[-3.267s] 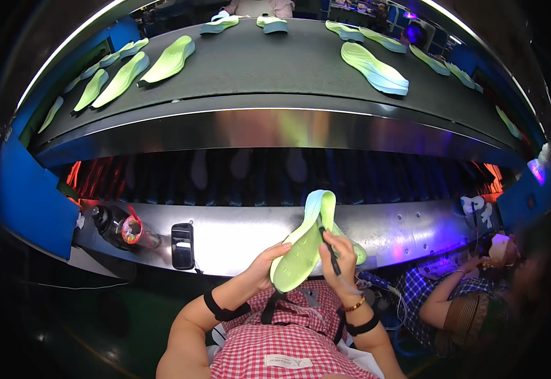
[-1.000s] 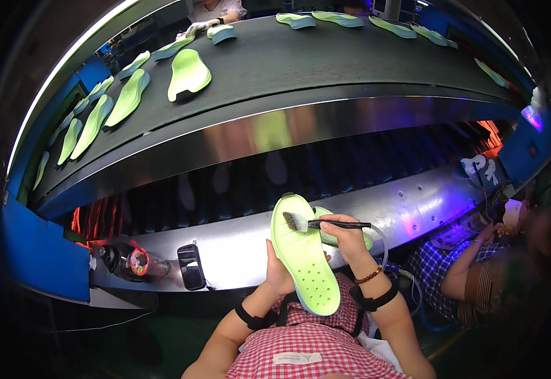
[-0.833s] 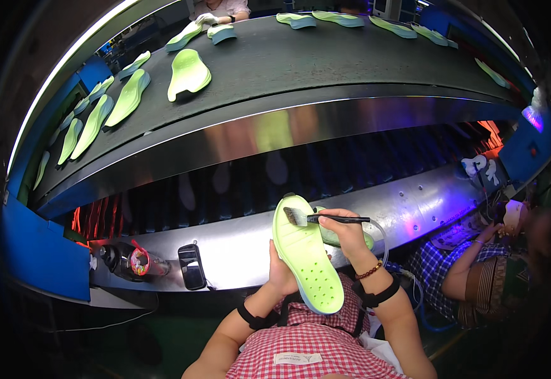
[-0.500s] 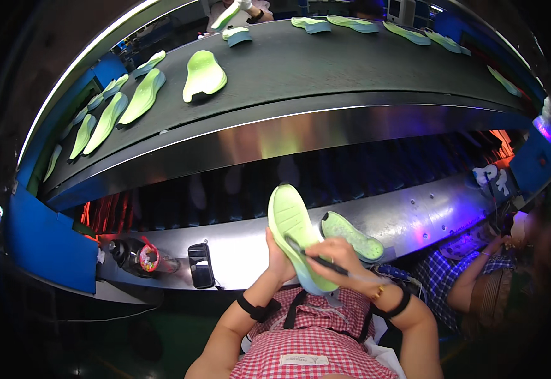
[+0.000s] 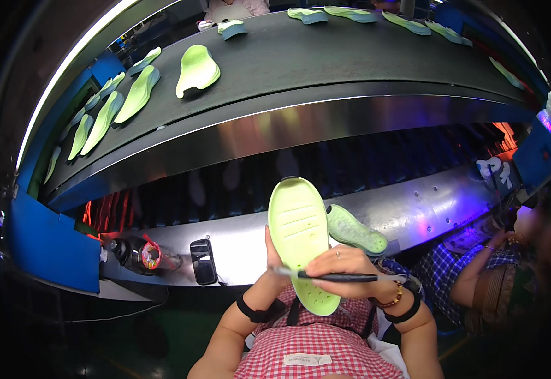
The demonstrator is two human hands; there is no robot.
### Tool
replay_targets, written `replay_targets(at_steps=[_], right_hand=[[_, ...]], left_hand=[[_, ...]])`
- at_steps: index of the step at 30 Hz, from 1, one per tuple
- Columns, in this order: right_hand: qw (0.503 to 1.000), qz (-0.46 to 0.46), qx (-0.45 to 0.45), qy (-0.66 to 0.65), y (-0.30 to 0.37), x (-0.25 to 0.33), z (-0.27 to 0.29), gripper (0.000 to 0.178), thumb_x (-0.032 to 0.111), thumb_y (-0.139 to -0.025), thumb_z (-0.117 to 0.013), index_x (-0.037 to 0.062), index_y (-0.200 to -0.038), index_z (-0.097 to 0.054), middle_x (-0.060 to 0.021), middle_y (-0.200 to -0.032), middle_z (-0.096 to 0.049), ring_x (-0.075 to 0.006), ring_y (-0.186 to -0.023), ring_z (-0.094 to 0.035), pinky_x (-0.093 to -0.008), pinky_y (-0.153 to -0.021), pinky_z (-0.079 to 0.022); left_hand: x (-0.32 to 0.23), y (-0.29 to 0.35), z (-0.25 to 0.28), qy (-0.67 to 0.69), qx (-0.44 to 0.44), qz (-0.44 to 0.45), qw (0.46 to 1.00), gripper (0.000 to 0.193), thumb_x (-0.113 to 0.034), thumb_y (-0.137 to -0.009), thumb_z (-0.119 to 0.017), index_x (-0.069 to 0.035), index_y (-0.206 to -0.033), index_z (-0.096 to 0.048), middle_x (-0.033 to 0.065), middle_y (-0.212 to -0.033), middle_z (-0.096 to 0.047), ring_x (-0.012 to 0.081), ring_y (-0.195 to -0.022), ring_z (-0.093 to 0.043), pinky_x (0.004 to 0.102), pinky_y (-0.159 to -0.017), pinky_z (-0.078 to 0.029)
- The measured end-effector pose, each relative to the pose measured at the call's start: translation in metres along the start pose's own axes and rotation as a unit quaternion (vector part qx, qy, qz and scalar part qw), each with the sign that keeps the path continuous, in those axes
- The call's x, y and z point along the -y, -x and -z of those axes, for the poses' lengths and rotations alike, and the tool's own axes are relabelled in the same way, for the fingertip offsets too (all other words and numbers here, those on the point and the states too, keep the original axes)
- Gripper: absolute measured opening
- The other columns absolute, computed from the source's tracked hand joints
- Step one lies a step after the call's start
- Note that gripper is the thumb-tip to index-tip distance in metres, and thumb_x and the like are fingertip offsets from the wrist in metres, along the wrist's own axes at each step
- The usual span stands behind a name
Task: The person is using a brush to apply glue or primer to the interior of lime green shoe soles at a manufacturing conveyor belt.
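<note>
A pale green shoe sole [image 5: 297,218] stands tilted up in front of me, its grooved and dotted inner face showing and a dark piece at its top edge. My left hand [image 5: 274,256] grips it by the left side, with most of the fingers hidden behind it. Across its lower half my right hand [image 5: 343,268] holds a slim brush [image 5: 342,277] with a black handle, whose pale, blurred tip points left. A second green sole [image 5: 355,230] lies on the metal ledge just behind and right of the held one.
Several green soles [image 5: 198,68] sit on the dark conveyor belt [image 5: 301,60]. On the metal ledge [image 5: 241,243] are a dark bottle [image 5: 121,251], a cup with a red straw [image 5: 152,256] and a black phone-like object [image 5: 203,261]. Co-workers are at right [image 5: 471,278] and across the belt.
The held sole has turned so its face shows more fully. My right hand has swung the brush nearly level, its tip now at the sole's left edge. The far co-worker's raised sole has left view.
</note>
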State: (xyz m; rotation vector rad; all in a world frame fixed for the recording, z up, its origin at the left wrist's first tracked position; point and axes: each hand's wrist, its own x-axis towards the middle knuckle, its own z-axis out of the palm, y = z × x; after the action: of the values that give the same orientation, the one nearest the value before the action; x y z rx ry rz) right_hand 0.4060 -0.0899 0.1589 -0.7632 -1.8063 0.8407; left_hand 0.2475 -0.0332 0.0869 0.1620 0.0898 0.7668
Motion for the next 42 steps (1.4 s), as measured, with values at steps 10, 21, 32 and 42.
replay_targets(at_steps=[10,21,32,42], right_hand=[[0.994,-0.063,0.016,-0.085,0.009,0.005,0.008,0.023,-0.002,-0.068,-0.068,0.0012,-0.091,-0.065,-0.0108,-0.091,-0.065,-0.0225,-0.089,-0.062,-0.0306,-0.081,-0.049],[0.997,-0.07,-0.04,0.0,0.027,-0.003,0.022,0.022,0.003,-0.068,-0.071,0.0036,-0.089,-0.066,-0.0094,-0.091,-0.066,-0.0216,-0.09,-0.061,-0.0321,-0.081,-0.047],[0.99,-0.121,0.032,-0.061,0.033,0.006,0.019,0.023,-0.002,-0.068,-0.069,0.001,-0.091,-0.067,-0.0093,-0.092,-0.066,-0.0225,-0.095,-0.059,-0.0316,-0.084,-0.047],[0.905,-0.231,-0.139,-0.328,0.038,0.005,0.0,0.024,-0.007,-0.072,-0.064,-0.0037,-0.096,-0.063,-0.0143,-0.097,-0.064,-0.018,-0.087,-0.061,-0.0276,-0.08,-0.049]], left_hand=[[-0.015,-0.004,-0.004,-0.149,-0.037,-0.145,0.977,0.096,-0.079,-0.072,-0.01,-0.003,-0.12,-0.044,0.0245,-0.096,-0.058,0.0347,-0.08,-0.059,0.0434,-0.072,-0.049],[-0.035,-0.011,-0.036,-0.138,-0.064,-0.257,0.954,0.092,-0.078,-0.073,-0.013,-0.003,-0.111,-0.05,0.0232,-0.085,-0.06,0.035,-0.072,-0.059,0.0419,-0.066,-0.048],[-0.04,-0.006,-0.047,-0.217,-0.051,-0.254,0.941,0.098,-0.082,-0.07,-0.013,-0.005,-0.123,-0.041,0.0231,-0.098,-0.057,0.0338,-0.081,-0.059,0.0421,-0.071,-0.048],[0.009,0.024,-0.028,-0.173,-0.047,-0.078,0.981,0.091,-0.071,-0.076,-0.033,-0.004,-0.136,-0.024,0.0185,-0.13,-0.04,0.0351,-0.115,-0.044,0.0464,-0.098,-0.036]])
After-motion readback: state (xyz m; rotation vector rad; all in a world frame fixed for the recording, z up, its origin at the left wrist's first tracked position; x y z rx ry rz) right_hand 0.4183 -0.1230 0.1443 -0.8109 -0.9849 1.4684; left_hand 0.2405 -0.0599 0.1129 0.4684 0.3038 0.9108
